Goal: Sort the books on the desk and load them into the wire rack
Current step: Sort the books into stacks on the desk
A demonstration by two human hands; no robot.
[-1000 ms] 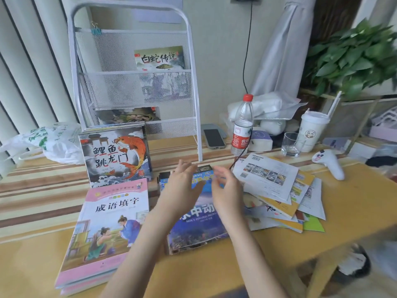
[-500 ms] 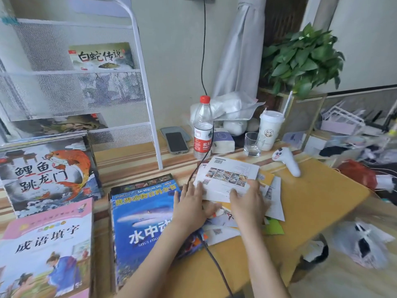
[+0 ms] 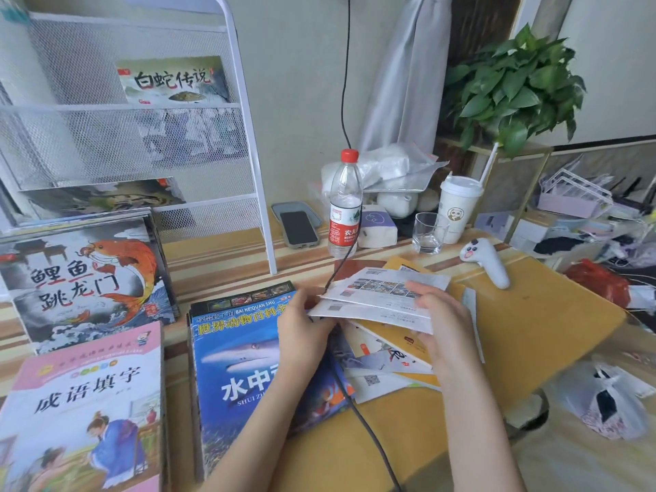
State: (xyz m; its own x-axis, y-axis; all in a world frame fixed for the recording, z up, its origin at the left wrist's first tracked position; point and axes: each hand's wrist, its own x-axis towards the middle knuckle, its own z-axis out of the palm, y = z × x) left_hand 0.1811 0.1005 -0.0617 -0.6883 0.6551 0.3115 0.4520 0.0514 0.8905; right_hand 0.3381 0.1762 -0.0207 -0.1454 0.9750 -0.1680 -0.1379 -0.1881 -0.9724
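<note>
Both forearms reach in from the near edge and angle toward the middle of the yellow wooden desk [image 3: 553,314]. The left hand [image 3: 301,332] grips the left edge of a thin stack of white printed booklets [image 3: 376,300], its fingers curled beneath and the thumb on top. The right hand [image 3: 443,321] holds the stack's right side, fingers folded over the top sheet; the thumb is hidden, so how it lies underneath cannot be told. The stack is lifted slightly, tilted above a loose pile of yellow and white paperbacks [image 3: 390,360] spread on the desk.

Just left of the hands lies a blue animal encyclopedia with a shark on its cover [image 3: 241,356], partly under the left wrist. Further left, a pink-topped idiom book with painted figures [image 3: 88,403] lies near, and a grey book showing an orange carp [image 3: 88,275] lies beyond it on a pile. The white wire mesh rack [image 3: 248,136] stands at the far left, with a pale book bearing black calligraphy [image 3: 174,79] upright in an upper pocket and another book lower down.

A clear plastic water bottle with a red cap [image 3: 345,204] stands far from the hands, beside a dark phone [image 3: 298,229], a glass tumbler [image 3: 429,232] and a white lidded cup with a straw [image 3: 459,204]. A black cable [image 3: 369,431] trails across the desk.
</note>
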